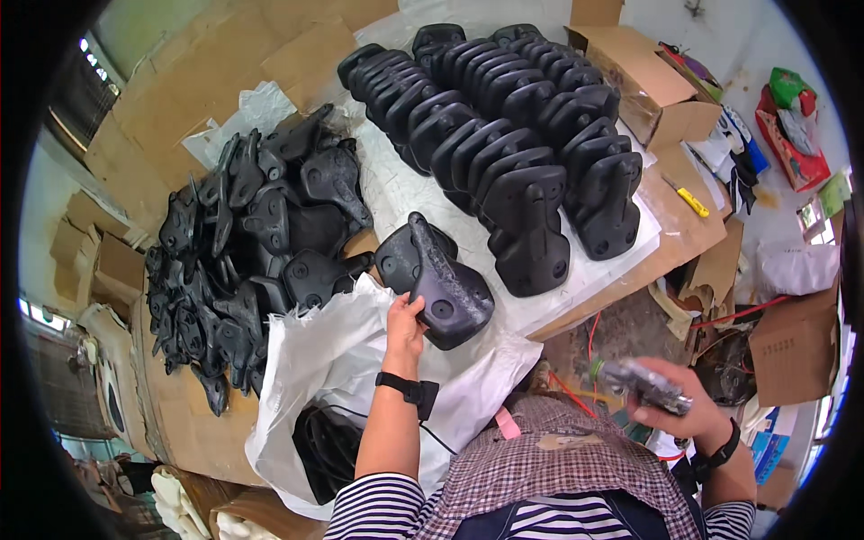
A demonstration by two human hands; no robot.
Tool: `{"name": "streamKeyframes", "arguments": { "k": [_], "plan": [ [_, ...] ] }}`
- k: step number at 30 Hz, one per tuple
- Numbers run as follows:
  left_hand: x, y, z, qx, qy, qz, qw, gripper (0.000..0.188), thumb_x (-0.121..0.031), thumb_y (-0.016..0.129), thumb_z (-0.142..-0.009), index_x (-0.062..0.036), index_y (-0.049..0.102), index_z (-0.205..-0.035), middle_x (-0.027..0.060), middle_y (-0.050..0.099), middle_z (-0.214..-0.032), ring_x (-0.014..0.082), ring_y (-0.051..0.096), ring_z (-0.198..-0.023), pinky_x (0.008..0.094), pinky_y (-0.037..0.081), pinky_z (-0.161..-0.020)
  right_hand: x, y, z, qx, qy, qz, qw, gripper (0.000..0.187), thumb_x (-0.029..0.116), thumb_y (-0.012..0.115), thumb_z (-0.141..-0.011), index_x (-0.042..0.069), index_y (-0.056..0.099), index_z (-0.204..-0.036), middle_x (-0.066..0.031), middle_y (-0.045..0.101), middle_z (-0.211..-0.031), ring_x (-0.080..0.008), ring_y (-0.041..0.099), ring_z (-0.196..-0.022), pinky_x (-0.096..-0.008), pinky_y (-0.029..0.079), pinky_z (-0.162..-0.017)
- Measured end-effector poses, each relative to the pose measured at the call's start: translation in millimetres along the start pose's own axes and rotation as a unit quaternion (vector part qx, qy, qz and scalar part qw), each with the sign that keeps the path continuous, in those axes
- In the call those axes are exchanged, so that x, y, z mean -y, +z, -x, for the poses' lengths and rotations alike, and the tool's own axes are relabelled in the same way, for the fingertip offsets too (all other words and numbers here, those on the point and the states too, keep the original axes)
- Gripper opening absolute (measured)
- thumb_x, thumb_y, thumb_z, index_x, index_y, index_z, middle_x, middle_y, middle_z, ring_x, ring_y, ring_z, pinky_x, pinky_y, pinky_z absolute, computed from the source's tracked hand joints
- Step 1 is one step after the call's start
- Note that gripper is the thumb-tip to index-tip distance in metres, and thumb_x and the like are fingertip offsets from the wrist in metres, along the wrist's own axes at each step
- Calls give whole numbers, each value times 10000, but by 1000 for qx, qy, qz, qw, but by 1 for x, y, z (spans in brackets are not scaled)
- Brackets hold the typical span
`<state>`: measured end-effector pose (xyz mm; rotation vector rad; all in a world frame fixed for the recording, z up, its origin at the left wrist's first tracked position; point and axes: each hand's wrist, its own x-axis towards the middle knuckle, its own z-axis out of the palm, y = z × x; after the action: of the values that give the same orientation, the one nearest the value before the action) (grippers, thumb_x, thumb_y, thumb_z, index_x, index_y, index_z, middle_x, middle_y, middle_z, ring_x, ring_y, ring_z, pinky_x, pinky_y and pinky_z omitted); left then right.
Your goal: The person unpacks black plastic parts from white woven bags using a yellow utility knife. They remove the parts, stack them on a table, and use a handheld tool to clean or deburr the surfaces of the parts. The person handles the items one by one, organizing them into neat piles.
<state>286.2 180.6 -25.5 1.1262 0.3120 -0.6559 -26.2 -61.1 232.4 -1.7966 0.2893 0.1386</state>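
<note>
My left hand (405,326) grips a black moulded part (449,297) by its lower left edge. The part is shaped like a saddle, broad at one end with a narrow neck, and has round recesses and whitish scuffing along one side. Beside it, my right hand (670,396) is closed around a grey handheld tool (650,385) with a green ring at its tip. Motion blurs the tool, so its exact kind cannot be made out. The tool is held apart from the part, to the right over my lap.
Similar black parts stand in tight rows (504,135) on white sheeting; a loose heap (261,216) lies left. A white woven sack (301,369) drapes over the near table edge. A yellow-handled knife (691,200) and a cardboard box (643,76) sit right. A red hose (592,337) hangs below.
</note>
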Motion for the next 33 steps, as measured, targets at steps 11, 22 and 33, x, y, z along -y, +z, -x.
{"name": "streamKeyframes", "arguments": {
  "k": [11, 22, 33],
  "plan": [
    [-123, 3, -12, 51, 285, 309, 906, 222, -217, 546, -931, -69, 569, -1094, 70, 624, -1080, 237, 579, -1023, 395, 449, -957, 4, 1, -4, -90, -20, -47, 995, 668, 139, 731, -776, 0, 400, -1340, -94, 606, -958, -159, 614, -809, -308, 506, -747],
    [-18, -58, -109, -74, -50, -51, 995, 192, -103, 502, -905, -55, 549, -1085, 79, 598, -944, 227, 559, -762, 371, 416, -697, 30, 18, -31, 24, 11, 26, 999, 595, 98, 723, -775, 28, 466, -1307, -66, 645, -932, -133, 613, -833, -277, 485, -770],
    [-83, -42, -54, 5, 188, 17, 982, 208, -30, 561, -874, -50, 562, -1081, 78, 633, -967, 237, 614, -842, 374, 506, -733, 26, 7, -19, 43, 69, 7, 997, 568, 127, 737, -771, 27, 498, -1276, -72, 645, -936, -120, 618, -816, -279, 491, -760]
  ]
}}
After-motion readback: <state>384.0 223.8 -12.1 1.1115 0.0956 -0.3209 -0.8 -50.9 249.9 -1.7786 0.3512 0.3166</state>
